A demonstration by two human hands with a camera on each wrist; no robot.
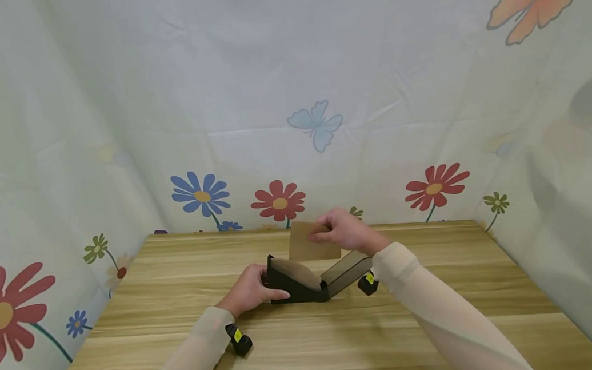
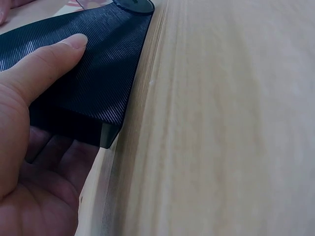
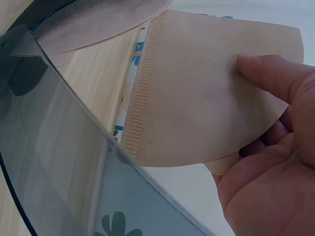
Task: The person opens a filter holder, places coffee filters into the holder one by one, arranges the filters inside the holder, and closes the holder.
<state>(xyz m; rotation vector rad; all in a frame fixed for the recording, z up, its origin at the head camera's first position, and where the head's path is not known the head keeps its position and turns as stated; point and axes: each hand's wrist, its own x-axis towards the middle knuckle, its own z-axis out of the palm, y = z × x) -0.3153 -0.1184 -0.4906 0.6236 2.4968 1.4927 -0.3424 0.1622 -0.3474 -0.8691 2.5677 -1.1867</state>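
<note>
A black ribbed coffee filter holder [image 1: 290, 288] stands on the table, its clear smoky lid [image 1: 346, 274] swung open to the right. Brown filters [image 1: 298, 272] lie inside it. My left hand [image 1: 249, 290] grips the holder's left end, thumb [image 2: 54, 59] along the ribbed side [image 2: 103, 64] and fingers underneath or behind. Above the open holder, my right hand [image 1: 348, 231] pinches a brown paper coffee filter [image 1: 302, 247] between thumb and fingers. In the right wrist view, the crimped seam of this filter [image 3: 192, 98] faces the holder, and the lid [image 3: 64, 137] crosses in front at lower left.
The wood-grain table [image 1: 307, 344] extends on all sides of the holder. A white curtain [image 1: 248, 85] printed with flowers and butterflies hangs behind the table and at both sides. A small black device [image 1: 240, 341] with a yellow label is strapped at the left wrist.
</note>
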